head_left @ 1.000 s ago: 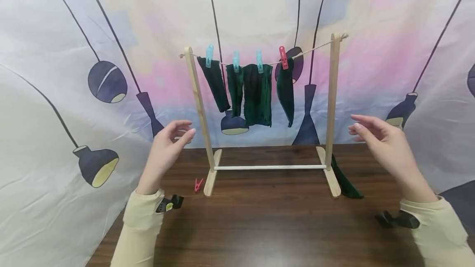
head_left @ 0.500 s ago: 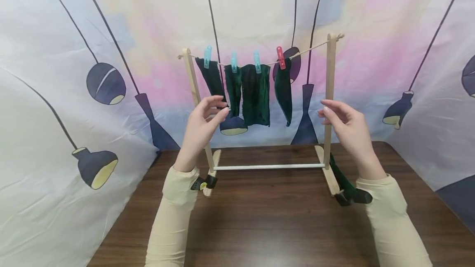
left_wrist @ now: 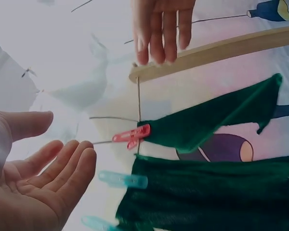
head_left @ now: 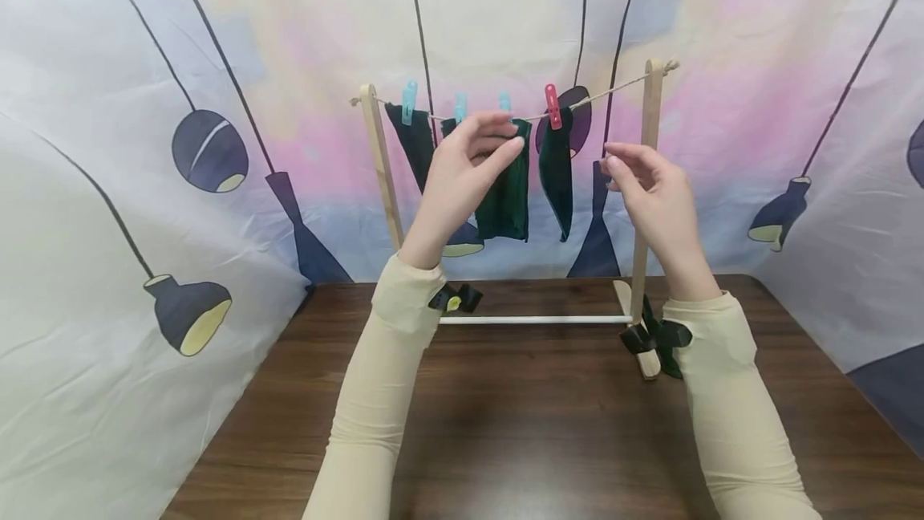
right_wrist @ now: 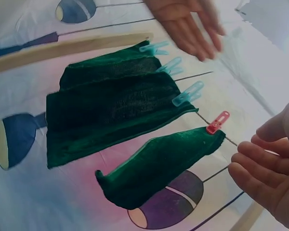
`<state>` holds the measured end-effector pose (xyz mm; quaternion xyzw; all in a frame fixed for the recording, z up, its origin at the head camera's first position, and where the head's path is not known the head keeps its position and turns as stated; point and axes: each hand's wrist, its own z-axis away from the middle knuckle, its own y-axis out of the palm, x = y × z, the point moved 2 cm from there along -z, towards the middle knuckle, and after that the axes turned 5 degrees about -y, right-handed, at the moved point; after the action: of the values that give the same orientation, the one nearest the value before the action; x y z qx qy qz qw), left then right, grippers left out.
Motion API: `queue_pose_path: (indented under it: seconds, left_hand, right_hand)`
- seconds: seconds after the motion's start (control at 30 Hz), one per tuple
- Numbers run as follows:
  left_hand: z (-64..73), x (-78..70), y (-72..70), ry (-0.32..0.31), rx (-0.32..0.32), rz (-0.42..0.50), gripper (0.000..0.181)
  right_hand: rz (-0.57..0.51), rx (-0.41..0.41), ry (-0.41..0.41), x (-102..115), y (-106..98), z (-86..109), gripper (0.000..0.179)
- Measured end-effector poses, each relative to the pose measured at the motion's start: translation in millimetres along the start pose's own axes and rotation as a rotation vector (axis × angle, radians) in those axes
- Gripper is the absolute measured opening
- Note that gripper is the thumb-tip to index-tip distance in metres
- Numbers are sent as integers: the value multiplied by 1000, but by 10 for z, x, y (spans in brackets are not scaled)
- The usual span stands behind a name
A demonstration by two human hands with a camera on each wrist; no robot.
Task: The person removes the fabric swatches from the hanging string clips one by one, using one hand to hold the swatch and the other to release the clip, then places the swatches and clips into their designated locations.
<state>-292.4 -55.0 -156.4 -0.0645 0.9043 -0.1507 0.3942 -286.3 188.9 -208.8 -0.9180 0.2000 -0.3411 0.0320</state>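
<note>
Dark green cloth pieces hang from a thin rope (head_left: 613, 91) on a small wooden drying rack. A red clothespin (head_left: 553, 107) clips the narrow cloth (head_left: 556, 191) on the right. Light blue clothespins (head_left: 409, 103) hold the others, among them a wide cloth (head_left: 508, 203). My left hand (head_left: 469, 175) is raised in front of the wide cloth and hides part of it, its fingers loosely bent around nothing. My right hand (head_left: 657, 199), also holding nothing, is in front of the right post (head_left: 652, 103). In the right wrist view, my right hand (right_wrist: 274, 178) is nearest the red clothespin (right_wrist: 217, 122).
On the brown wooden table (head_left: 520, 424), another green cloth (head_left: 671, 359) lies by the rack's right foot (head_left: 648, 363), partly behind my right sleeve. A white crossbar (head_left: 534, 319) joins the feet. Behind hangs a backdrop (head_left: 289, 62) printed with lamps.
Both hands have moved inward and upward, from outside the rack to near the rope. The small red clothespin on the table at left is now hidden behind my left arm.
</note>
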Motion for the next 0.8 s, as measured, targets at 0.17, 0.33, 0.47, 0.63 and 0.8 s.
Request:
queue_pose_path:
  seconds: [0.17,0.33,0.47,0.63,0.8]
  left_hand:
    - [-276,-79,118,-12,-13,-57,43]
    - [-483,-65,194,-70,-3,-101,49]
    - [-601,-38,224,-144,40,-150,55]
    - [-718,12,205,-237,72,-158,59]
    - [-827,31,231,-269,82,-118,57]
  right_hand:
    - [137,9,-23,86,28,-191,36]
    - [185,105,42,117,99,-355,42]
    - [200,211,98,60,168,-436,48]
    - [212,286,121,-7,265,-529,50]
    - [216,324,112,-37,343,-617,51]
